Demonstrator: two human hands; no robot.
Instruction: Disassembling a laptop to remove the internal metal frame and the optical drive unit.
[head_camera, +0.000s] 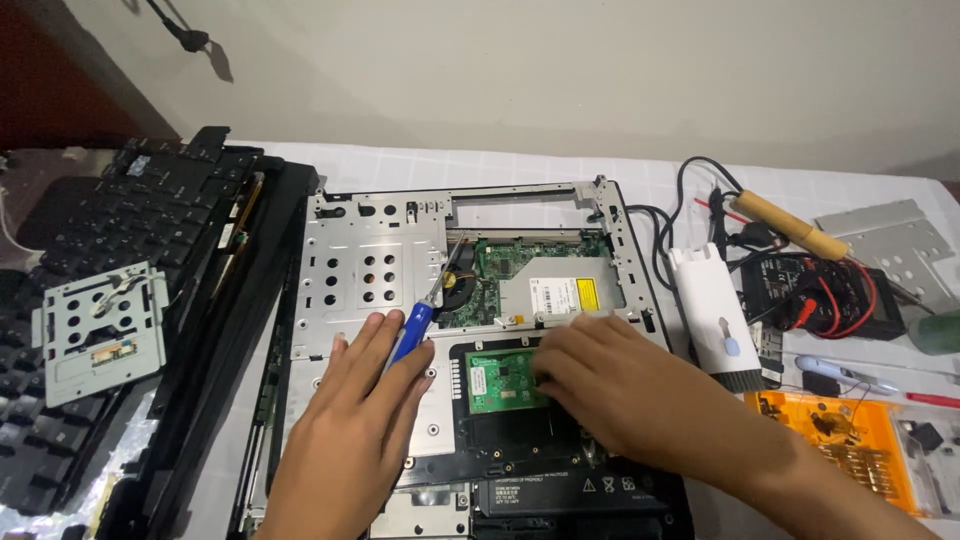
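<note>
Fingertips of the right hand (610, 385) are pressed together on a small green circuit card (505, 380) seated in the opened laptop chassis (370, 260). A blue-handled screwdriver (420, 320) is pinched loosely in the left hand (360, 400); the card's connector could be bent if levered.

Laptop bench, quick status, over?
Left hand holds blue screwdriver over metal frame. Right hand on small green card. Nothing blocking the opened laptop.
</note>
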